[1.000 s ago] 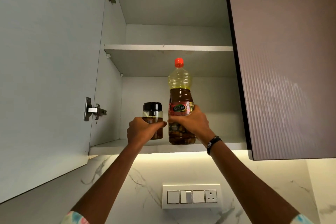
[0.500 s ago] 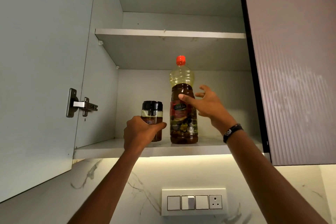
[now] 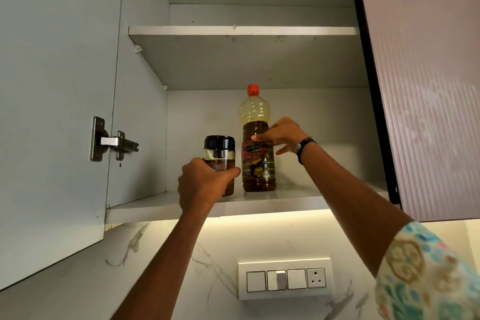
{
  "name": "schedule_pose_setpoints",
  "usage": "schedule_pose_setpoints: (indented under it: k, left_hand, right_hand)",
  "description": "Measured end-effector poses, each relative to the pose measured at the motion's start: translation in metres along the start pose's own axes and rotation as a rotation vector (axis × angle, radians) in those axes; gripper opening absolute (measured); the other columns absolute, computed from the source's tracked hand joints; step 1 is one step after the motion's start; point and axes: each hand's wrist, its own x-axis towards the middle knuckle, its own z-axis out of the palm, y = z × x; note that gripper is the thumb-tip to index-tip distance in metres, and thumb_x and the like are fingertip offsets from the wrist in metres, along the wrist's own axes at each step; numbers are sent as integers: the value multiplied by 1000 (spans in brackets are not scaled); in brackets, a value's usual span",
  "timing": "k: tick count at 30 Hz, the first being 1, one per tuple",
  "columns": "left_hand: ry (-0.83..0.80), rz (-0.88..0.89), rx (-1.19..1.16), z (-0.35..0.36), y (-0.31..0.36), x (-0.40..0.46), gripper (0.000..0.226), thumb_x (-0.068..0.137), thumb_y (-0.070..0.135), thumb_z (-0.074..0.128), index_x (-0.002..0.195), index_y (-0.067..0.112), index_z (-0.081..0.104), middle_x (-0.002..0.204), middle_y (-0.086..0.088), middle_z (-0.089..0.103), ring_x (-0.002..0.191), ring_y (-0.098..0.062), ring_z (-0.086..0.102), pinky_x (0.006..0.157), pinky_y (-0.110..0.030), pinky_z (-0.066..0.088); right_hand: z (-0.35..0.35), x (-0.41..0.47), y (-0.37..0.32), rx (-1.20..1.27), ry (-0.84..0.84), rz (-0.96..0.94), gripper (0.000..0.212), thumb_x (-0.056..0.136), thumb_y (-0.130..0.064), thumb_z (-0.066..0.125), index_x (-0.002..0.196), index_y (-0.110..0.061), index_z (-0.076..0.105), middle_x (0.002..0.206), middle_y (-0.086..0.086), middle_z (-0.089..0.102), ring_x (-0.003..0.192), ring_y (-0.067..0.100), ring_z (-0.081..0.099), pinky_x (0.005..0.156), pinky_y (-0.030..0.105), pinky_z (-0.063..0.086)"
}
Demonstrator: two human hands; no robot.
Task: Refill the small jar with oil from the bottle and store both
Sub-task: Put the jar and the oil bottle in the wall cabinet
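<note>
Storage stage, nearly complete: small jar (image 3: 220,161) and oil bottle (image 3: 257,148) upright on lower cabinet shelf (image 3: 298,199).
Left hand (image 3: 201,180) grips jar; right hand (image 3: 281,135), fingers extended, touches bottle. Remaining, likely: release, close door (image 3: 52,99).

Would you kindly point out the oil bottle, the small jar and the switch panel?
oil bottle (image 3: 258,163), head view, on its label.
small jar (image 3: 219,142), head view, on its black lid.
switch panel (image 3: 285,279), head view, middle switch.
</note>
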Motion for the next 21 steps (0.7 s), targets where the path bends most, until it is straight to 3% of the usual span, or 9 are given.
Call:
schedule_pose_setpoints:
  k: [5, 21]
  left_hand:
    - [25, 0, 17, 2, -1, 0, 57, 76, 48, 72, 117, 11, 58, 109, -8, 65, 81, -15, 49, 69, -27, 42]
    - [44, 6, 28, 3, 2, -2, 57, 75, 50, 71, 115, 12, 57, 98, -2, 60, 79, -12, 47, 66, -25, 39]
  right_hand:
    - [22, 28, 9, -115, 69, 30, 73, 62, -35, 86, 118, -4, 51, 120, 15, 59, 108, 32, 59, 89, 49, 51]
    - [47, 62, 18, -342, 145, 42, 77, 63, -47, 83, 120, -6, 51, 117, 11, 61, 106, 28, 59, 83, 35, 49]
